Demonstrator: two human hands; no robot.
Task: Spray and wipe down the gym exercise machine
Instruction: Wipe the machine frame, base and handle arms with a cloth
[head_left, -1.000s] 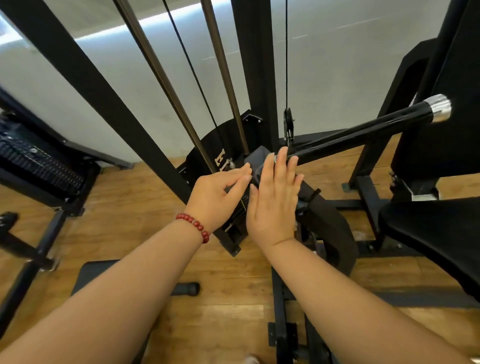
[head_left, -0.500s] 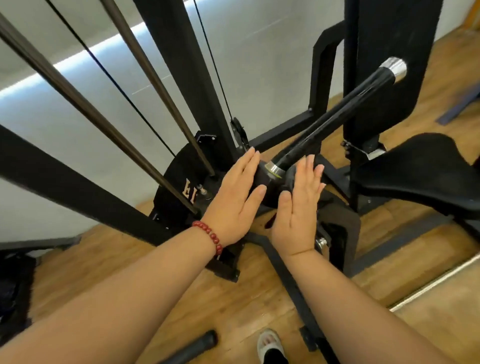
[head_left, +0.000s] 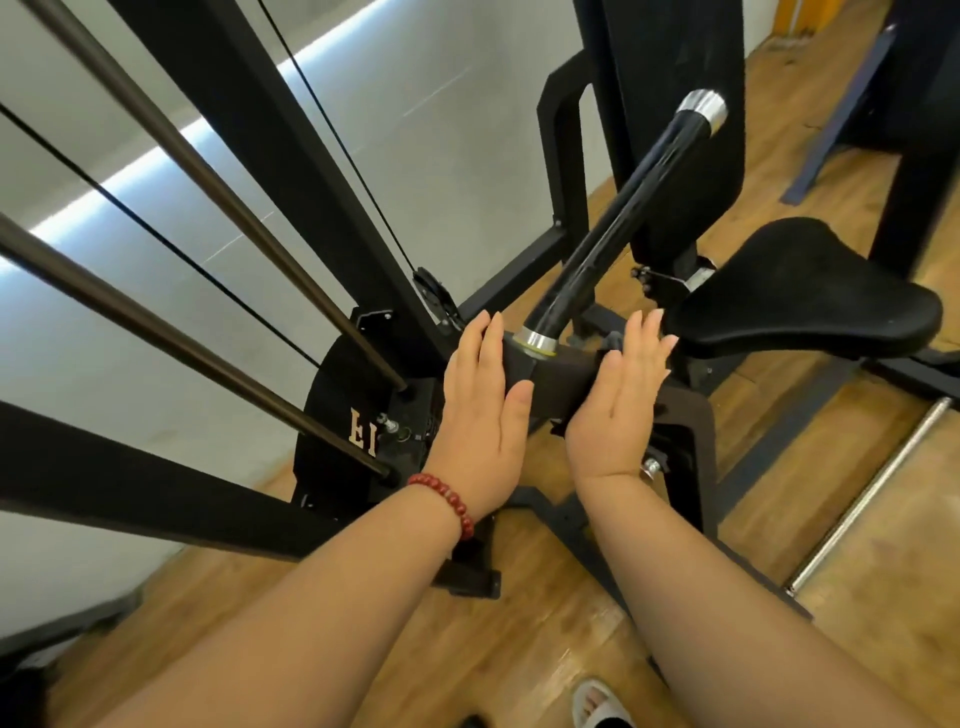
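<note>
Exercise machine (head_left: 291, 156) seen from above, its black frame filling the left and centre of the view. At the left, two dark guide rods (head_left: 218, 195) are slanting down toward a black cover (head_left: 332, 415), which is showing the pale letters "EI".

Just right of the cover, the left hand (head_left: 480, 415) is lying flat, with a red bead bracelet (head_left: 447, 499) circling its wrist. Its fingers are straight and together, and it is pressing against the left side of a dark block (head_left: 563, 379). The block is sitting at the near end of the black handle bar (head_left: 618, 223), which is rising toward the far right and ending in a chrome cap.

The right hand (head_left: 618, 410) is pressing the block's right side in the same manner — fingers straight, gripping nothing — so the block is lying between two flat, open hands.

Behind the bar a tall back pad (head_left: 680, 130) is standing upright. The black seat (head_left: 810, 291) is projecting just right of the right hand. Farther right, a chrome rod (head_left: 872, 493) is lying on the wooden floor (head_left: 545, 649). A pale slipper (head_left: 592, 701) is showing at the near edge.
</note>
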